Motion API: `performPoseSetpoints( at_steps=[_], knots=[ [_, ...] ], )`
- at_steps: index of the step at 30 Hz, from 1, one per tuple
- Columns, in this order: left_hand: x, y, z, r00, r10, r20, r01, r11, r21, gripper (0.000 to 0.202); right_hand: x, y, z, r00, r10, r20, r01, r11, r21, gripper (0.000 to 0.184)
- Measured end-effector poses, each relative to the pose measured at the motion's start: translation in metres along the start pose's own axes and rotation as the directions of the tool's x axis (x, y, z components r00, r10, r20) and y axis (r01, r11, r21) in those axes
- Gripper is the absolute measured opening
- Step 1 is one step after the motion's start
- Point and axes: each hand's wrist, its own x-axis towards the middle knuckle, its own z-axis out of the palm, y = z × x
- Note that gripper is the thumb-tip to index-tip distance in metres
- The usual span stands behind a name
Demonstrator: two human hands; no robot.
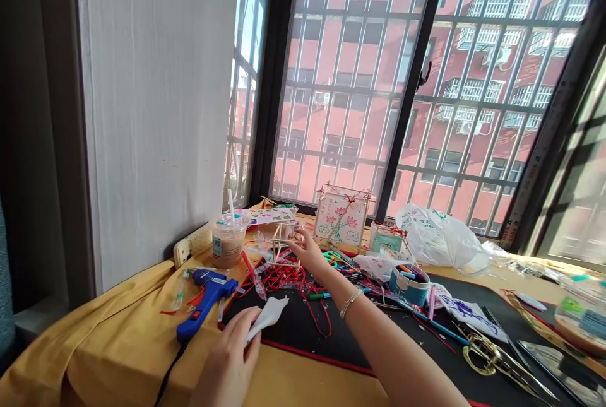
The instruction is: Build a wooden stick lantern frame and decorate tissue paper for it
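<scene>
On the left, a blue glue gun (204, 307) lies on the yellow cloth (113, 334) that covers the counter. Next comes the left hand (234, 339). It is closed in a pinch, with a folded bit of white paper (271, 316) between thumb and fingers. Past a cup with a straw (228, 244), the little stick frame (279, 244) sits at the back, behind the red strings (283, 278). It looks bare, with no picture sides that I can see, so I think its sides are still left to do. The right hand (305, 248) is at the frame's right side. Its fingers are bent and partly open, but I cannot tell if they grip a stick. Right of it stands a box with pink flowers (341, 219). Its sticks and picture side are together, so that one looks mostly done.
</scene>
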Motion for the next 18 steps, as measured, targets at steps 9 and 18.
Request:
performPoseSetpoints(
  at_steps=[9, 18],
  knots=[
    [0.031, 0.046, 0.007, 0.975, 0.013, 0.221, 0.036, 0.975, -0.219, 0.025, -0.077, -0.002, -0.072, 0.979, -0.116, 0.166, 0.131, 0.988, -0.085, 0.034],
    [0.114, 0.103, 0.082, 0.663, 0.003, 0.749, 0.328, 0.897, -0.295, 0.018, -0.122, 0.023, -0.123, 1.000, -0.006, 0.018, 0.006, 1.000, 0.022, 0.032]
  ],
)
